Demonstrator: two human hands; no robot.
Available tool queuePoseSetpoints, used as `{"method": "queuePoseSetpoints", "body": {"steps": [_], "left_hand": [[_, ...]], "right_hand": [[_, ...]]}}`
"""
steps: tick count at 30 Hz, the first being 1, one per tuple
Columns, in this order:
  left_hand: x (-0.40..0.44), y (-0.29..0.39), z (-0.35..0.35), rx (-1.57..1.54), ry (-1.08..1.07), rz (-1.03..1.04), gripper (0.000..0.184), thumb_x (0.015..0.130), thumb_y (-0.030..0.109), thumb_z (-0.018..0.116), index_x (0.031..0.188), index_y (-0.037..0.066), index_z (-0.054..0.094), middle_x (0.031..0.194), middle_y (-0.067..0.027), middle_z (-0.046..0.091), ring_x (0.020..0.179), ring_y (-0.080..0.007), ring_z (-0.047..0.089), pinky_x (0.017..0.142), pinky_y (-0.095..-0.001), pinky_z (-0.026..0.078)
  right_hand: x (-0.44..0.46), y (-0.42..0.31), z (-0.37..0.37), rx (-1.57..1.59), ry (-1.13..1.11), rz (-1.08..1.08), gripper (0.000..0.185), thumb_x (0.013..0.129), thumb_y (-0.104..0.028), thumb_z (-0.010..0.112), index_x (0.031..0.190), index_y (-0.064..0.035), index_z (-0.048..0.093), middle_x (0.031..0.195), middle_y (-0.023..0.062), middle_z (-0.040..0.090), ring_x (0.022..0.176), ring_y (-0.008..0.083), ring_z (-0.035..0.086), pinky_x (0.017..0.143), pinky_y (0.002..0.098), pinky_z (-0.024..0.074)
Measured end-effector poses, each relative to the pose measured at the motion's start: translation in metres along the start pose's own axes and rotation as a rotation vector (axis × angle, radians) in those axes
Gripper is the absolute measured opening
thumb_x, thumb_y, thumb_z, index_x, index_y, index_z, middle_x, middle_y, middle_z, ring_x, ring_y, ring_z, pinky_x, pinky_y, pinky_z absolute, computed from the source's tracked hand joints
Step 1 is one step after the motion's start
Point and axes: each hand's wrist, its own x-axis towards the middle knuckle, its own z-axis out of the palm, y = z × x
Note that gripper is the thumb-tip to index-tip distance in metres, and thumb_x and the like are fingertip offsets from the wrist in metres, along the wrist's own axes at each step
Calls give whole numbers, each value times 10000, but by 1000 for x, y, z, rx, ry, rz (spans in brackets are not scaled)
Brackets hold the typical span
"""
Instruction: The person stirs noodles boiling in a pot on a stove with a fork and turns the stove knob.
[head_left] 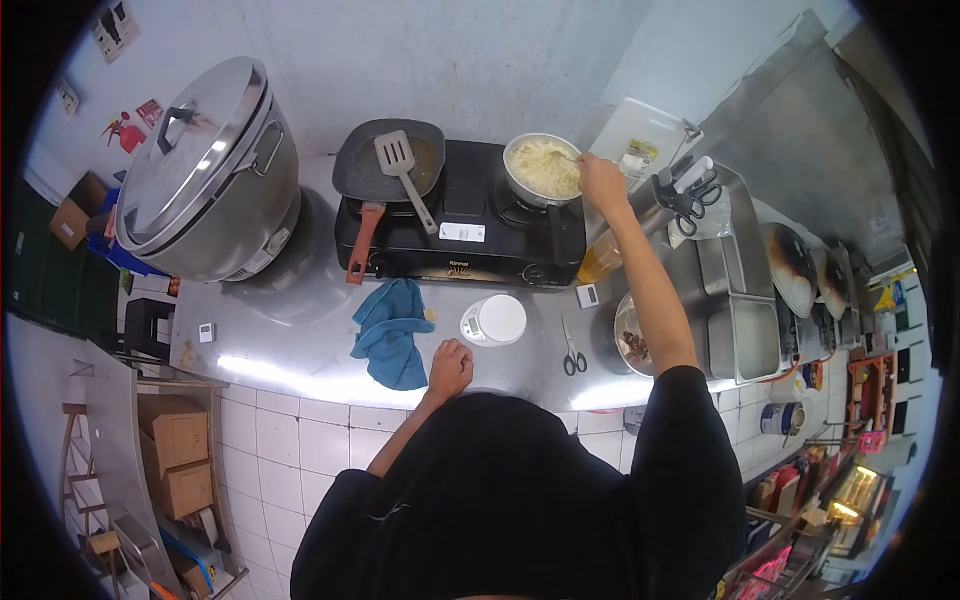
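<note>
Pot [534, 197] of pale, wet-looking food [543, 168] sits on the right side of the black stove [465, 268], its dark handle pointing back towards me. My right hand [602, 183] is at its right rim, fingers drawn in on what looks like a thin utensil dipping into the food; I can't tell exactly what it is. I reach from the side, probably to keep my arm off the hot metal. My left hand [452, 368] rests loosely curled at the counter's [270, 350] near edge, likely steadying me; its palm is hidden, so I can't tell how closed it is. Near it lie the blue cloth [392, 335] and white scale [500, 319], probably for easy reach. The slotted spatula [402, 165] lies across the frying pan [362, 165], presumably to keep it off the counter.
</note>
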Motion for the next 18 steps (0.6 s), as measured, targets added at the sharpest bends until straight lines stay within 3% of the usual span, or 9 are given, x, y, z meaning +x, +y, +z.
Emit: {"method": "queuePoseSetpoints", "body": {"steps": [2,5,8,10,18], "left_hand": [[0,-1,2,-11,1,3,50,759,25,606,791,62,602,876,-116,554,891,-341,550,786,-455,457],[-1,-1,4,-11,-6,-4,52,758,26,608,791,64,598,875,-117,552,892,-344,548,785,-460,454],[0,-1,2,-11,-2,5,54,757,28,610,795,66,600,874,-118,551,896,-343,548,789,-461,453],[0,-2,2,1,-17,2,51,760,31,611,797,66,606,873,-118,551,896,-341,551,793,-454,456],[0,2,2,-7,-2,-2,44,763,25,610,787,62,610,871,-113,554,885,-331,555,790,-446,460]], "right_hand": [[2,-2,-2,11,52,10,200,919,-135,574,1012,-49,728,867,261,711,856,437,703,762,541,546],[3,6,7,21,59,82,256,958,-203,534,1047,-40,710,905,254,711,886,450,681,810,551,524],[-1,22,23,-67,-96,47,271,951,-201,530,1026,-19,716,911,263,707,895,453,679,829,541,521],[-4,24,25,136,-34,65,288,945,-205,535,1022,-9,731,921,272,705,899,456,678,843,522,521],[-17,8,-13,308,-129,27,263,931,-192,563,1004,-22,751,970,249,713,952,441,678,883,496,525]]}}
